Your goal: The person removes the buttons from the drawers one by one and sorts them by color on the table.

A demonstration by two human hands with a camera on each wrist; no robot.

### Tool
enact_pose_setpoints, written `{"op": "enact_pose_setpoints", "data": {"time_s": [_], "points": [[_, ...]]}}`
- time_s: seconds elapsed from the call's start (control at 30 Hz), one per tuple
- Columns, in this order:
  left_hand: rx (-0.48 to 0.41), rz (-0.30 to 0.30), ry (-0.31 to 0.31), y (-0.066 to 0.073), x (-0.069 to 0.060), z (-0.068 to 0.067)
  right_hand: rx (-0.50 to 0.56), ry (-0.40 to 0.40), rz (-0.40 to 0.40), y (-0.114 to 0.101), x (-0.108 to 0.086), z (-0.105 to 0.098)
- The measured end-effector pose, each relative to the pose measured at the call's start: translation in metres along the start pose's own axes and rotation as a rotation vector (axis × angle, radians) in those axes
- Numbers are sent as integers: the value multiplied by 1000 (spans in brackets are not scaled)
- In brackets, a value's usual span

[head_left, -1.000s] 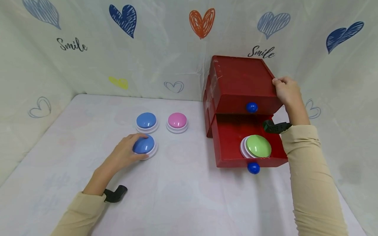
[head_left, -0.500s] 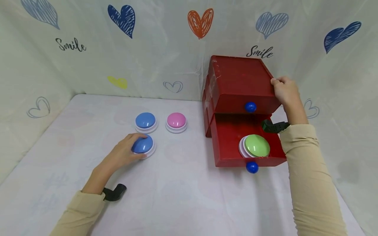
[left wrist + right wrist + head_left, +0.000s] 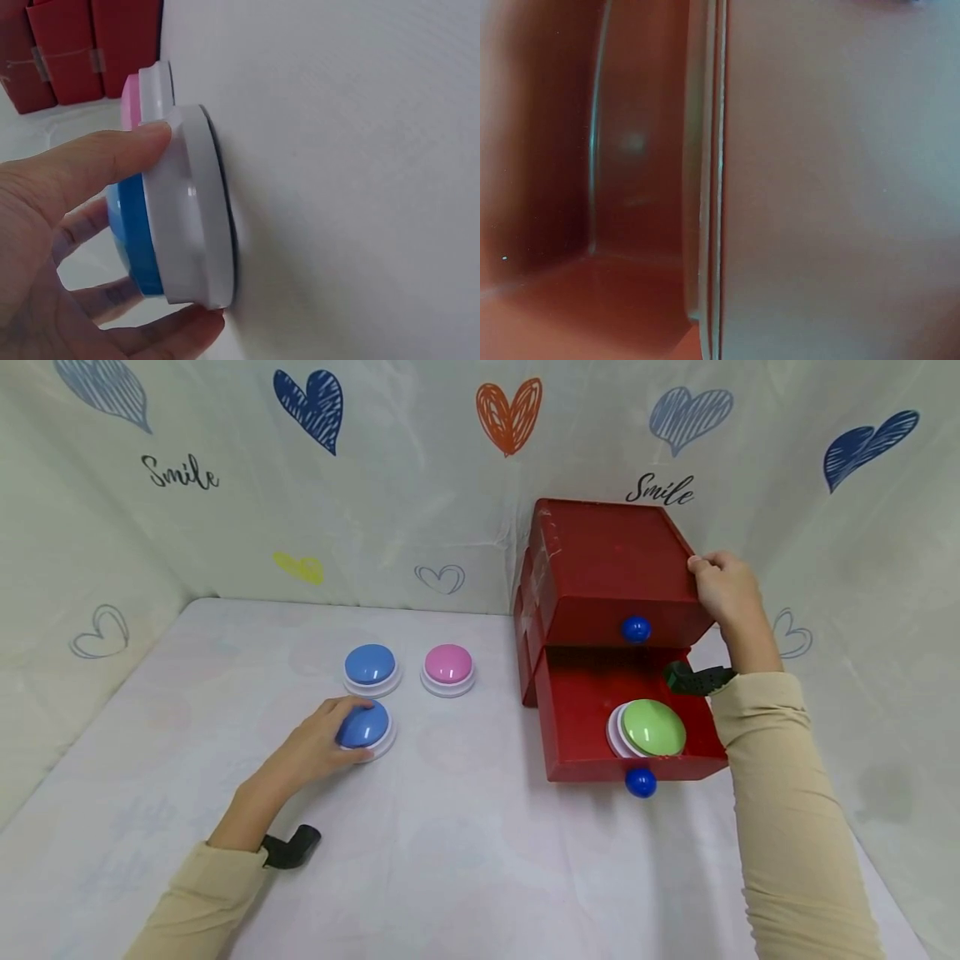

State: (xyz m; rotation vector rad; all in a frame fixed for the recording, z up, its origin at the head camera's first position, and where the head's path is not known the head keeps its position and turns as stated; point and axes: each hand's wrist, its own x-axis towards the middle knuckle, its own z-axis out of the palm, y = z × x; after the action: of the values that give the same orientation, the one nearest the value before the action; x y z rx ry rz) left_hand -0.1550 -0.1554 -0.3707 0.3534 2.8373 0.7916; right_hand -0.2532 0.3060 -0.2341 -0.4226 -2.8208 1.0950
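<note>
My left hand (image 3: pixel 311 745) holds the nearer blue push button (image 3: pixel 363 725) by its sides. In the left wrist view, thumb and fingers (image 3: pixel 187 334) curl round its white base (image 3: pixel 184 202), which sits against the white tabletop. My right hand (image 3: pixel 726 589) grips the upper right edge of a red drawer box (image 3: pixel 615 552), thumb on top; its other fingers are mostly hidden. Below, the lower drawer (image 3: pixel 555 727) is pulled out, and a green push button (image 3: pixel 654 727) leans tilted inside it. Only red drawer walls (image 3: pixel 840 180) fill the right wrist view.
Behind the held one stands another blue push button (image 3: pixel 371 665), with a pink push button (image 3: pixel 448 665) to its right. Blue round knobs (image 3: pixel 636 629) mark the drawer fronts. A cloth wall (image 3: pixel 360 518) with printed hearts rises behind the white table (image 3: pixel 450 860).
</note>
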Motion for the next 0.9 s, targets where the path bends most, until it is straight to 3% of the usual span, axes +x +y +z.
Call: {"op": "enact_pose_setpoints", "data": {"time_s": [0.17, 0.33, 0.5, 0.63, 0.77, 0.9], "points": [[37, 16, 17, 8, -1, -4, -9, 1, 12, 0, 1, 0], [99, 41, 97, 25, -1, -4, -10, 0, 13, 0, 1, 0], [67, 97, 187, 46, 1, -2, -9, 0, 13, -1, 1, 0], [-4, 197, 266, 68, 0, 0, -6, 0, 13, 0, 0, 1], [-55, 344, 349, 95, 3, 3, -8, 7, 10, 0, 1, 1], [-76, 457, 378, 124, 8, 8, -5, 6, 11, 0, 1, 0]]}}
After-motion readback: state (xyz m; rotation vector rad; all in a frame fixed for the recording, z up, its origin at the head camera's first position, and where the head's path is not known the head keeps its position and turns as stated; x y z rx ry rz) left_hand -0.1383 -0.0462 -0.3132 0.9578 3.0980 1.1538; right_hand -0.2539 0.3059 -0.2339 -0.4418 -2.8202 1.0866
